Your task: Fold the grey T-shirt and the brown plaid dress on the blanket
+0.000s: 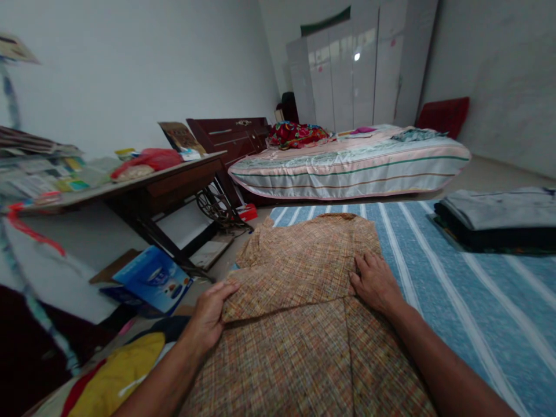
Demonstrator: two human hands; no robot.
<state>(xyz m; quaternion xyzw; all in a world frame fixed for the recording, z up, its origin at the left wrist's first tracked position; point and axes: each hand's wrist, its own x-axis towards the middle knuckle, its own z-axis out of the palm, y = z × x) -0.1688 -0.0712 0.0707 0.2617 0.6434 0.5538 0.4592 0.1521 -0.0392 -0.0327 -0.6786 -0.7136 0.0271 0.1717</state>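
Note:
A brown and yellow checked garment [286, 359] lies spread in front of me on a blue and white striped bed cover [452, 295]. Its upper part is turned over, making a straight fold edge across the middle. My left hand [212, 310] pinches the left end of this folded layer, thumb on top and fingers under the cloth. On the right side of the folded layer rests my right hand [376, 281], palm down, its fingers slightly bent and apart on the fabric. The garment's near end runs out of view at the bottom.
At right lies a stack of folded clothes [499, 217], grey on top. A yellow cloth [121, 376] is at lower left. Beyond stand a cluttered sewing-machine table [182, 174], a blue box [156, 281] and another bed [347, 174].

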